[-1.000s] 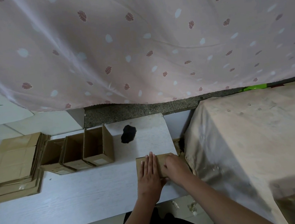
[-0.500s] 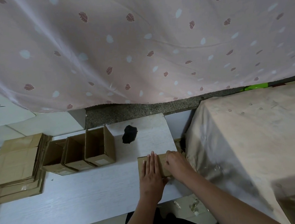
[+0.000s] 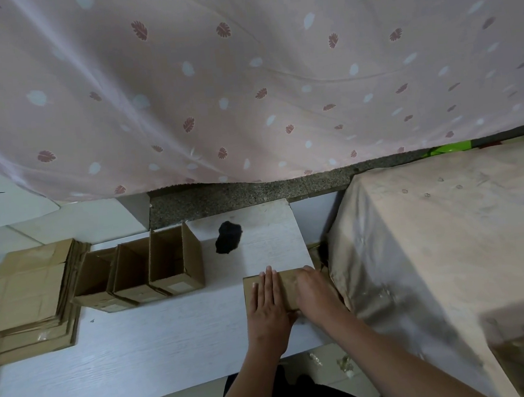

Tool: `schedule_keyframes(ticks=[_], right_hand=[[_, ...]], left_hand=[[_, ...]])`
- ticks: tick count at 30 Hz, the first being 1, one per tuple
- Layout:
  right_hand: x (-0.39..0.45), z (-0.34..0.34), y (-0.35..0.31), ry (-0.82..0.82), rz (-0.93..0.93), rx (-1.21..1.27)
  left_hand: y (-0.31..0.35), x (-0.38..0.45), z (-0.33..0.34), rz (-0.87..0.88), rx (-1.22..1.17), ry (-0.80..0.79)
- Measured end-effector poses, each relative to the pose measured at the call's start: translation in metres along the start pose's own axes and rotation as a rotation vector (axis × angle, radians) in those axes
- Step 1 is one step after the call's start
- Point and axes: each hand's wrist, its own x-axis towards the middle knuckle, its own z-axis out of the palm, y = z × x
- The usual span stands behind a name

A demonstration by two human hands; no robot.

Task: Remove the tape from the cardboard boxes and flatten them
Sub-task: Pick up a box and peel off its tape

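Left hand [image 3: 268, 305] lies flat, fingers straight; right hand [image 3: 316, 295] seemingly curled beside.

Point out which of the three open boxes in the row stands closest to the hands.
The rightmost open box, next to the black lump. The other two sit further left, toward the flattened stack, away from both hands.

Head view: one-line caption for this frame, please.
Both hands, left hand and right hand, press a flattened box on the white table.
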Motion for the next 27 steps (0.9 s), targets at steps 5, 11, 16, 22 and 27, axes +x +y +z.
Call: schedule_keyframes(ticks=[5, 11, 16, 22, 27], right_hand=[[-0.002, -0.002, -0.003, 0.044, 0.073, 0.031], [-0.005, -0.007, 0.006, 0.146, 0.205, 0.200], [-0.015, -0.012, 0.017, 0.247, 0.338, 0.473], [-0.014, -0.010, 0.026, 0.352, 0.512, 0.571], [-0.012, -0.009, 0.034, 0.289, 0.648, 0.684]], left_hand=[[0.000, 0.000, -0.003, 0.008, 0.016, -0.014], [0.000, 0.001, 0.000, 0.001, -0.012, -0.004], [-0.001, 0.005, 0.002, -0.002, -0.008, -0.006], [-0.001, 0.003, 0.004, -0.001, -0.030, 0.009], [-0.005, 0.001, 0.006, 0.016, -0.047, -0.006]])
